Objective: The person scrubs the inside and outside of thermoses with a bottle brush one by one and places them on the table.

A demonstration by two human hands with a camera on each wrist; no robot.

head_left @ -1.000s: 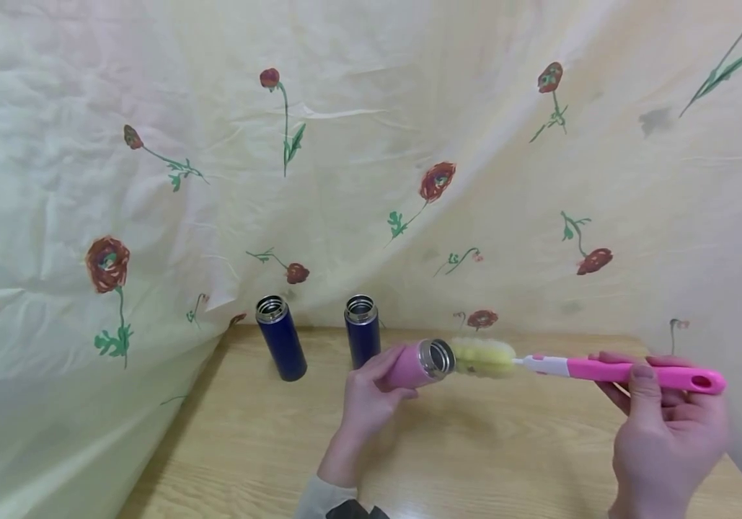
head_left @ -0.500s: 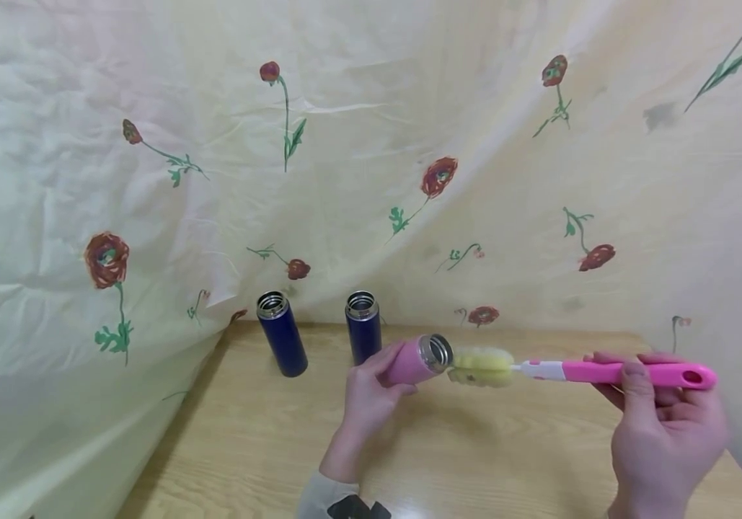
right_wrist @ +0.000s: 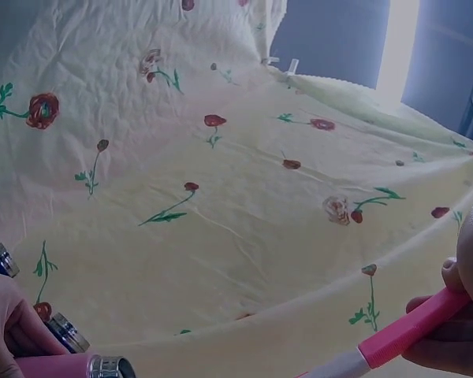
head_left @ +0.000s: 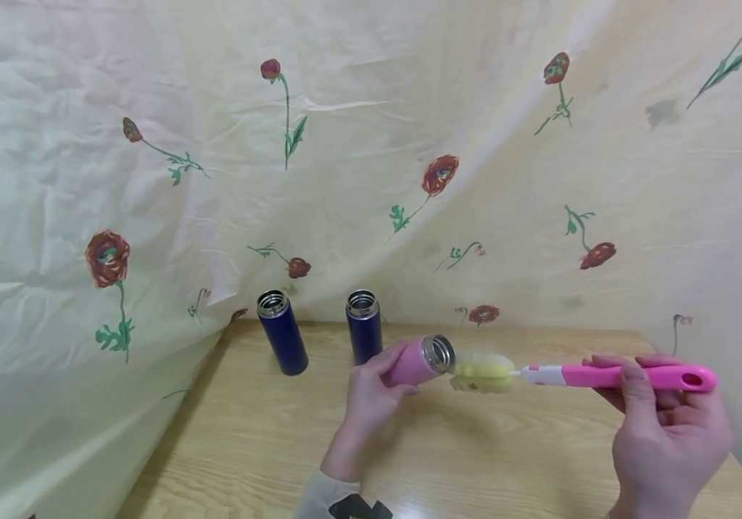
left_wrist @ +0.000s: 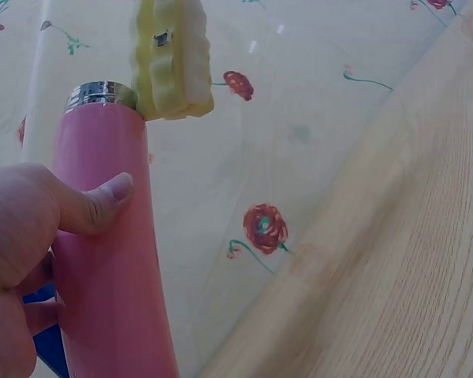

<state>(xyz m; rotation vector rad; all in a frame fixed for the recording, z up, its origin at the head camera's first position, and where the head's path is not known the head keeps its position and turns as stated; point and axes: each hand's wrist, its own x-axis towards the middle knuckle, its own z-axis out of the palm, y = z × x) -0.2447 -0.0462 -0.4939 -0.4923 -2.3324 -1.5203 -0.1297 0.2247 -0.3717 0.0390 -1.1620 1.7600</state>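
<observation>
My left hand [head_left: 371,398] grips a pink vacuum flask [head_left: 412,362] round its body. The flask is lidless and tilted, its steel mouth facing right. In the left wrist view, the thumb lies across the front of the pink flask [left_wrist: 106,228]. My right hand [head_left: 665,432] holds a bottle brush by its pink handle [head_left: 604,373], thumb along the near side. The brush's yellow sponge head [head_left: 482,372] is outside the flask, right at its rim. The right wrist view shows the handle [right_wrist: 414,327] and the flask's steel neck [right_wrist: 110,368]; the sponge is out of frame there.
Two dark blue lidless flasks stand upright on the wooden table [head_left: 267,447], one at the left [head_left: 283,335] and one just behind the left hand [head_left: 364,329]. A floral cloth [head_left: 345,202] hangs behind the table and along its sides.
The brush and right hand have shifted slightly left over the past second, the sponge staying beside the flask's mouth. Both hands keep their holds.
</observation>
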